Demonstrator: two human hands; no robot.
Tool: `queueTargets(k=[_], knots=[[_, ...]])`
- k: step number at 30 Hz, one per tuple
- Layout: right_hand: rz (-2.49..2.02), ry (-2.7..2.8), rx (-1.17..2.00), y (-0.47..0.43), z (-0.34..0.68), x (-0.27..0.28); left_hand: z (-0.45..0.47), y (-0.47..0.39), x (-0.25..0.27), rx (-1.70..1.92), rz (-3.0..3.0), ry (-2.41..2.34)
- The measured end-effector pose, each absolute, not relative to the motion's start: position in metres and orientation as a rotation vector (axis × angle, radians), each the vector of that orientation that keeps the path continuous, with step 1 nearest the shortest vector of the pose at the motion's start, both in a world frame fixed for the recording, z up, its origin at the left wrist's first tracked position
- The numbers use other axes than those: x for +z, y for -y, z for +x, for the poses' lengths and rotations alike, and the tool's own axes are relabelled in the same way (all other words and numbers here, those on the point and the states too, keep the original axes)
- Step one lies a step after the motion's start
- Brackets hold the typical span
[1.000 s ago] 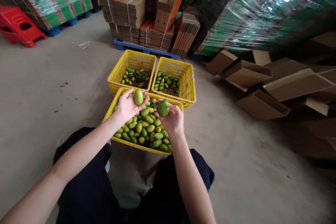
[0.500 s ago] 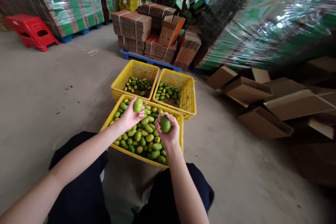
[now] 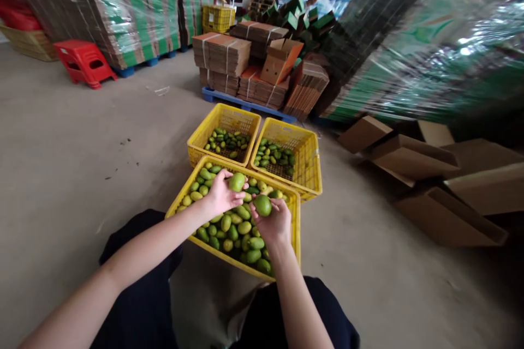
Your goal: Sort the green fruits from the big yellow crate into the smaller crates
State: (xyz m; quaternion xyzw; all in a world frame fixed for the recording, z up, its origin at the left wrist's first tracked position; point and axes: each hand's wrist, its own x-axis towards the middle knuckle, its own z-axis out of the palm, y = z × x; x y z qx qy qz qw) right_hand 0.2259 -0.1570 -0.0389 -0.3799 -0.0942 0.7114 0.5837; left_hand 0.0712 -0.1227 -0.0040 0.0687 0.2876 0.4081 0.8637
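Observation:
My left hand (image 3: 221,194) holds a light green, roundish fruit (image 3: 236,182) between thumb and fingers. In my right hand (image 3: 277,223) is a second green fruit (image 3: 262,205), darker and smooth. Both hands are above a yellow plastic crate (image 3: 241,271) filled with oval green and yellowish fruits (image 3: 244,228). Behind it stand two more yellow crates. The back left crate (image 3: 199,148) and the back right crate (image 3: 313,174) each hold a smaller layer of green fruits. The exact kind of fruit is not plain.
Bundles of flattened cardboard (image 3: 223,54) lie on a blue pallet (image 3: 245,103) beyond the crates. Open cardboard boxes (image 3: 413,155) are piled at the right. A red stool (image 3: 82,60) stands at the left near wrapped pallet stacks (image 3: 141,5). A person (image 3: 317,0) is in the background.
The view has shifted, so the scene sits lower and further right. My hands have come closer together, each still with its fruit, and the right-hand fruit has turned in the fingers.

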Motion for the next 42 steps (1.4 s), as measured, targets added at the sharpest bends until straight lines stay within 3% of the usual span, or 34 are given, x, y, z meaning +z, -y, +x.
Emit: queueTargets(k=[13,25,27,32,42], knots=[[-0.903,0.039,1.635,0.150,0.237,-0.030,0.078,0.125,-0.010,0.610,0.187,-0.777],[-0.972,0.150,1.577,0.157,0.250,-0.044,0.075,0.125,-0.005,0.665,0.251,-0.781],[-1.009,0.314,1.476,0.160,0.243,-0.040,0.076,0.128,-0.005,0.778,0.420,-0.836],[-1.056,0.871,0.866,0.172,0.228,-0.022,0.073,0.144,0.006,1.124,1.107,-0.784],[-1.038,0.976,0.857,0.179,0.233,-0.014,0.072,0.138,0.006,1.045,0.960,-0.703]])
